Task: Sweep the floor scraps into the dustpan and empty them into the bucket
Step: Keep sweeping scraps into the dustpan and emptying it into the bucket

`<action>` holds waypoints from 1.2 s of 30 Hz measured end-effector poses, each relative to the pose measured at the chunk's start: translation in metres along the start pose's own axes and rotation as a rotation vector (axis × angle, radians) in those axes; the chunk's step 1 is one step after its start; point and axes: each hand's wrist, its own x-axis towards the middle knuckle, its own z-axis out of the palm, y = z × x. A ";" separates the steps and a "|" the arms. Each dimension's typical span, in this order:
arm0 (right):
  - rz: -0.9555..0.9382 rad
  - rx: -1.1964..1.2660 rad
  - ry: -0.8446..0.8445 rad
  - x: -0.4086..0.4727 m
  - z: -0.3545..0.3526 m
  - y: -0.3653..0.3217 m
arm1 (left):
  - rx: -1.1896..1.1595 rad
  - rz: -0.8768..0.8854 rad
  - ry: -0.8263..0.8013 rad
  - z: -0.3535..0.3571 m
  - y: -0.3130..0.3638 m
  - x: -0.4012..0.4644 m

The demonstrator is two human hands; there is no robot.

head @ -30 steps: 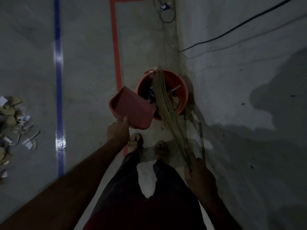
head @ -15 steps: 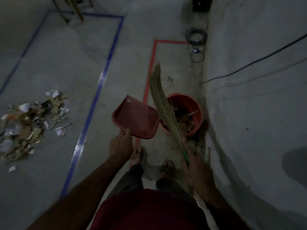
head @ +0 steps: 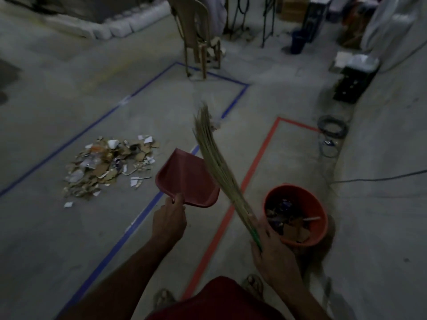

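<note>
Both forearms are bare, with no sleeves reaching them and nothing visibly worn on either wrist. The left hand and right hand wear no gloves; no ring can be made out in the dim light. A dark red garment covers the body at the near edge of the view. Below it two feet show in open sandals, the left sandal and the right sandal, each with straps across the toes. Finer detail is lost in blur.
</note>
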 end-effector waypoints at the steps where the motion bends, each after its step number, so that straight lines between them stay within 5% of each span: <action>1: -0.024 -0.018 -0.001 0.001 0.005 -0.016 | 0.002 -0.028 0.015 -0.004 -0.017 -0.003; 12: -0.247 -0.072 -0.069 0.031 0.067 -0.209 | -0.057 -0.302 0.041 -0.034 -0.232 -0.047; 21: -0.306 -0.105 -0.167 0.064 0.114 -0.322 | -0.075 -0.484 -0.019 -0.054 -0.342 -0.053; 36: -0.404 -0.034 -0.327 0.261 0.213 -0.467 | -0.119 -0.587 0.037 -0.040 -0.488 0.093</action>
